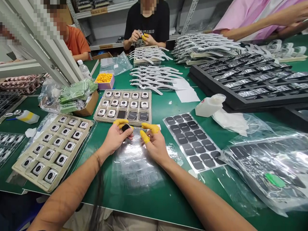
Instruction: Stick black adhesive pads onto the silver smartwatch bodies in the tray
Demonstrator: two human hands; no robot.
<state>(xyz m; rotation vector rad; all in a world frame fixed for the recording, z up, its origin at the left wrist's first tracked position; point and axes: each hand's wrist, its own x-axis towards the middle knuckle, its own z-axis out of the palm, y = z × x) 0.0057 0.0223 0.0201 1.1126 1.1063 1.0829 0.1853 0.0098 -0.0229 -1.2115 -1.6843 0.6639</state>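
Observation:
My left hand, with a yellow finger cot on the index finger, pinches a small black-faced watch body between thumb and fingers. Just to its right is my right hand, yellow cots on its fingertips, thumb and fingers apart and nothing visible between them. Beneath both hands lie clear plastic film sheets. A beige tray right behind them holds watch bodies, most with round sensors facing up and a few dark squares in the front row. To the right is a sheet of black rounded-square stickers.
A second watch tray lies at left. Beyond are a box of yellow finger cots, white-strapped watches, a white bottle and a black foam tray. Plastic bags cover the right. Co-workers sit across the table.

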